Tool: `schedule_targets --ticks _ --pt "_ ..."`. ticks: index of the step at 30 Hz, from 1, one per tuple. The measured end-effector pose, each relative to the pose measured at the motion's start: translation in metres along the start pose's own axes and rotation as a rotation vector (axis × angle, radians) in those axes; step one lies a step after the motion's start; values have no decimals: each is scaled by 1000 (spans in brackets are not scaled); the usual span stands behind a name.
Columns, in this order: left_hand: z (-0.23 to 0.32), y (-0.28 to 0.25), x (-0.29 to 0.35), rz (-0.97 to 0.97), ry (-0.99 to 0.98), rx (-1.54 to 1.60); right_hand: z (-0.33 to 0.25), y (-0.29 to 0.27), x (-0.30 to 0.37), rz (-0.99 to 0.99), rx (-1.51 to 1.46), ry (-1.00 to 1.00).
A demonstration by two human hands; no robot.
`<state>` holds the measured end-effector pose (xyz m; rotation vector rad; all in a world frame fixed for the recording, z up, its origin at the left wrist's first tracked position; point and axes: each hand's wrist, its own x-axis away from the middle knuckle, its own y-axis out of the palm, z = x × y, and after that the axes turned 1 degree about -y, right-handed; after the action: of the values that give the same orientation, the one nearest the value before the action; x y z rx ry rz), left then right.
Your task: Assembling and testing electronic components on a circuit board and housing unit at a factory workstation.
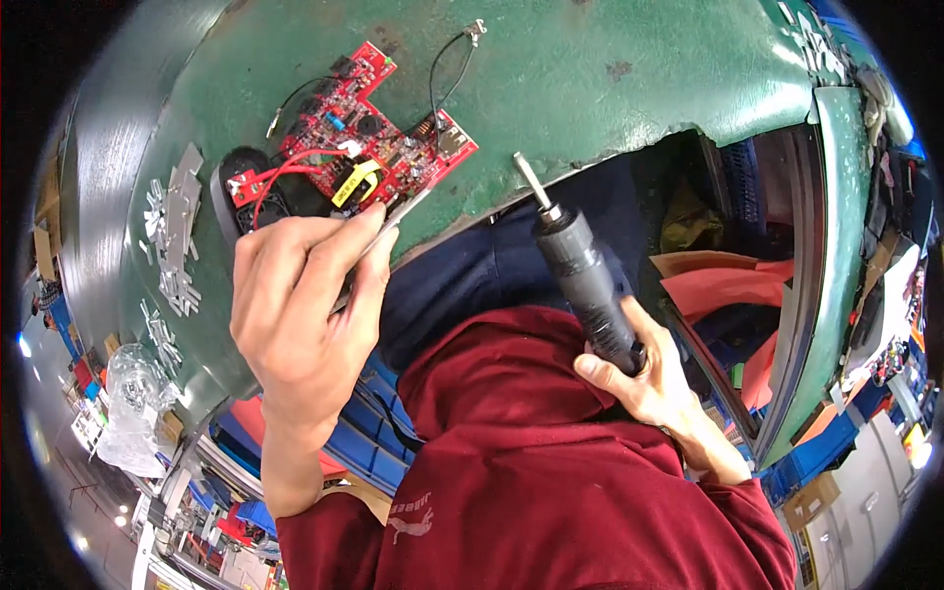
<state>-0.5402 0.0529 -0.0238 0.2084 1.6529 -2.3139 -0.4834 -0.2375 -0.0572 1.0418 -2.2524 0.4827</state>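
My left hand (305, 295) is closed round a pair of metal tweezers (411, 205), their tips pointing up and right beside the near edge of a red circuit board (398, 162). The board lies on the green table and carries many small parts, a yellow-wrapped component (369, 183) and red and black wires. A black-cased part (224, 187) with red leads sits just left of it, partly hidden behind my left hand. My right hand (654, 379) grips the lower end of a black electric screwdriver (585, 261). Its bit points up and left, off the table's front edge and touching nothing.
The green tabletop (590, 69) has a torn front edge. Grey metal strips (177, 226) and small pins lie on the left, with a clear plastic bag (133, 403) below them. More metal pieces (811, 44) lie far right. Red sheets (733, 295) sit under the table.
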Motion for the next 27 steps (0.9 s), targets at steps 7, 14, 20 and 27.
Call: schedule_targets --ticks 7,14,20,27 --pt "-2 2 0 18 -19 8 1 12 7 -73 89 -65" --pt "1 2 -2 32 -22 0 1 19 5 -126 98 -136" --pt "0 3 -1 45 -37 -3 6 16 4 -229 32 -227" --pt "-4 5 1 64 14 12 5 17 5 -264 -1 -138"
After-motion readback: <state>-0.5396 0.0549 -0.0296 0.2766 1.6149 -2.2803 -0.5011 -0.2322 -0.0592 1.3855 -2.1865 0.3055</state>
